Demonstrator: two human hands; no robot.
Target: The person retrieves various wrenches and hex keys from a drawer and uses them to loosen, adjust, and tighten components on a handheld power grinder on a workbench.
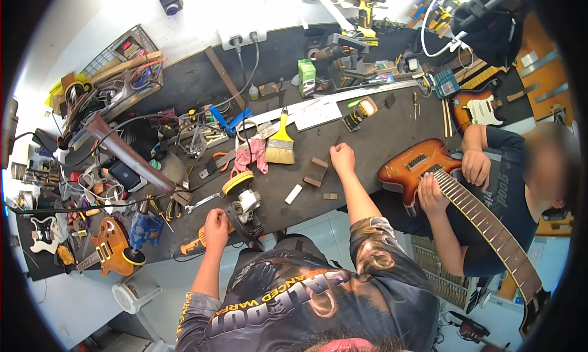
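My left hand [215, 228] is curled closed at the bench's front edge, over an orange power tool [195, 245]. Whether it grips anything is hidden. Right beside it is a polisher [246, 203] with a yellow pad. My right hand [343, 158] is closed above the dark bench top, with a small dark sliver by its fingertips. What it holds, if anything, I cannot make out. A brown block [315, 171] lies just left of that hand, near a white block [293, 194] and a smaller brown piece [330, 196]. A wide yellow-handled brush [280, 145] lies farther back.
On the right, a co-worker [511, 174] holds a sunburst electric guitar [422, 159] with both hands. Another guitar body [481, 109] lies behind. Tools and cables crowd the left, around an orange-brown guitar [115, 248]. A pink cloth [252, 156] and a wrench [204, 201] lie mid-bench.
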